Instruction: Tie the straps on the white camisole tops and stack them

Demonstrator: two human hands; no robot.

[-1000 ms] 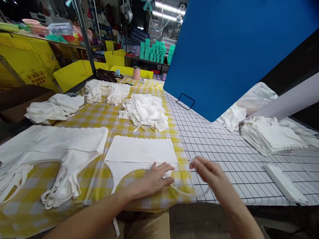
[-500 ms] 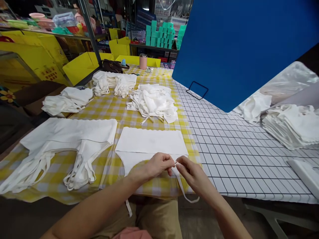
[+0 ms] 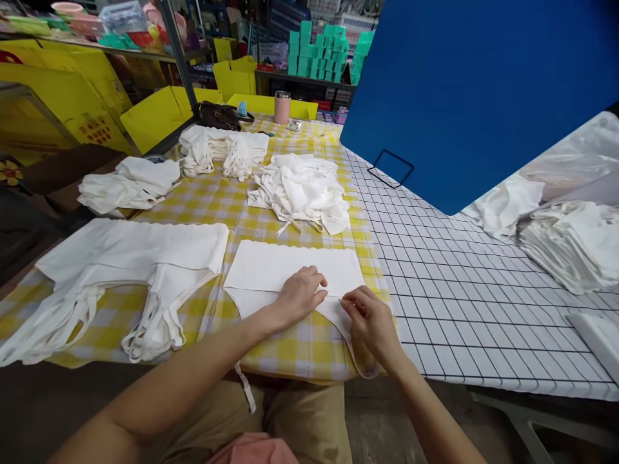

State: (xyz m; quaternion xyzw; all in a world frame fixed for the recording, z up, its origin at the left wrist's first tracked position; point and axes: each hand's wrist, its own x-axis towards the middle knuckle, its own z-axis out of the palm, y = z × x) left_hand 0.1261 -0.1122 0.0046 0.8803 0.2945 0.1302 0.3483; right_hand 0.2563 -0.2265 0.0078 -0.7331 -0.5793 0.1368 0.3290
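A white camisole [image 3: 290, 263] with thin straps lies flat on the yellow checked cloth in front of me. My left hand [image 3: 300, 293] is over the garment's middle, thumb and fingers apart, holding nothing I can see. Beside it, my right hand [image 3: 363, 314] is closed in a pinch at the camisole's right side. A tiny piece shows at those fingertips, too small to name. From that side, one strap [image 3: 355, 361] loops down below my right hand. The other strap [image 3: 245, 388] hangs over the table's front edge.
White camisoles lie stacked at the left [image 3: 140, 248], with a loose white heap [image 3: 302, 187] behind mine. A blue board [image 3: 459, 96] leans over the gridded cloth [image 3: 435, 322] at the right. A pink flask [image 3: 282, 107] stands at the back.
My left hand has moved up and away from the right fingertips onto the camisole, its fingers spreading. My right hand has shifted slightly and stays pinched. The view has tilted a little.
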